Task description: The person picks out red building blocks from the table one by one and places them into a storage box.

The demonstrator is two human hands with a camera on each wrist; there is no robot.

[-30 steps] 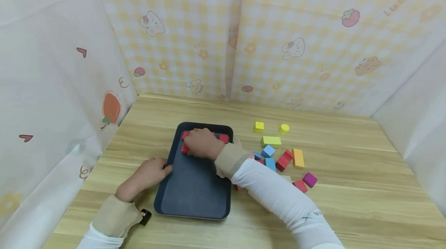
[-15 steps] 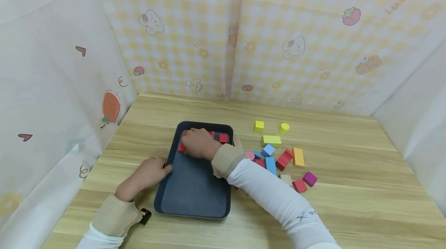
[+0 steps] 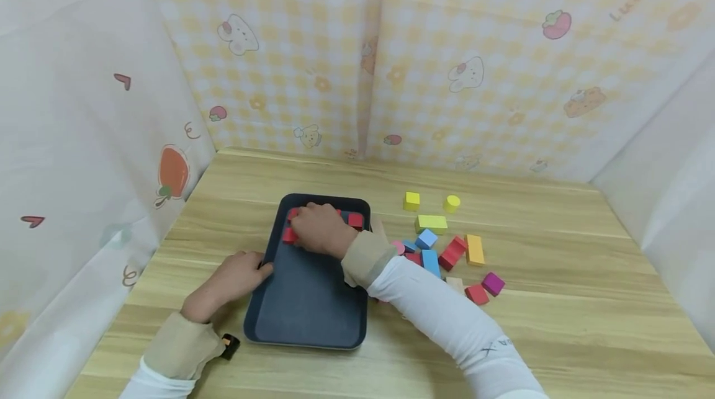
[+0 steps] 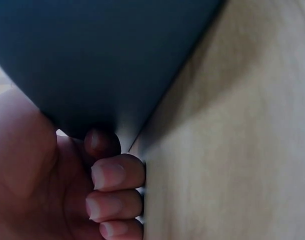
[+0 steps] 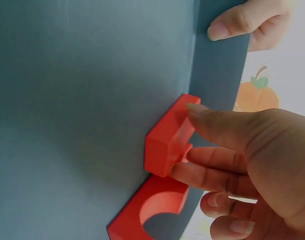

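A dark shallow tray [image 3: 310, 300] lies on the wooden table. My left hand [image 3: 237, 276] holds its left side, thumb over the rim and the other fingers curled against the outer wall. In the right wrist view my right hand [image 5: 262, 165] pinches a red rectangular block [image 5: 165, 137] between thumb and fingers, inside the tray by its left wall. Against that block lies a red block with a round cut-out [image 5: 125, 220]. The head view shows another red block [image 3: 355, 220] in the tray's far right corner; my right hand hides what lies between.
Right of the tray lie loose blocks: a yellow cube [image 3: 411, 201], a yellow cylinder [image 3: 452, 203], a lime block [image 3: 431, 224], an orange block [image 3: 475, 250], a purple cube [image 3: 493, 283] and several red and blue ones. A small black object [image 3: 229, 346] is by the left wrist.
My right hand shifts slightly left, then back, and the red block under its fingers changes its angle a little. My left hand keeps its place on the tray. The head view moves slightly.
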